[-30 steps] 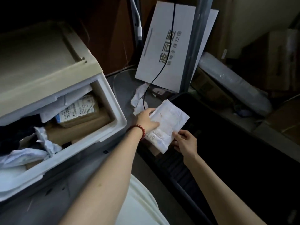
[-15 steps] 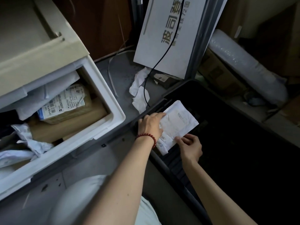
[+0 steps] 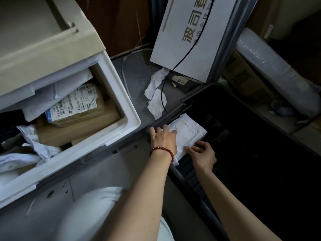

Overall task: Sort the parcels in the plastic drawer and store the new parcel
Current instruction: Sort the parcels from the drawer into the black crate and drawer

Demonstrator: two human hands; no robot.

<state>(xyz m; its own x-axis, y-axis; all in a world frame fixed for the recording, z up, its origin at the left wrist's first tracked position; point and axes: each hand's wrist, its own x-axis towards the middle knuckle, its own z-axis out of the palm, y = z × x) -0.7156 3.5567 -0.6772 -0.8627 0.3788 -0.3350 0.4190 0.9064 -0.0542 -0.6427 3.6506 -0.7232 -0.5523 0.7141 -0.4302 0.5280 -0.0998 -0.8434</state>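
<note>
Two big containers fill the scene. On the left the white plastic drawer stands pulled open from its beige cabinet. To its right, across a strip of grey floor, is a dark crate whose inside is mostly lost in shadow. At the far middle a white carton with printed characters leans upright, and a black cable hangs down across its face. A roll of bubble wrap lies at the far right.

Inside the drawer, a brown cardboard parcel with a printed shipping label sits on a larger flat brown box. White mailer bags are tucked at the drawer's far side and crumpled white wrapping lies at its near left. Crumpled paper lies on the floor just below the carton.

The new white parcel lies at the crate's left edge, just inside its rim. The left hand presses down on it with straight, spread fingers that reach the rim. The right hand grips the parcel's near corner with curled fingers. A red bead bracelet circles the left wrist.
</note>
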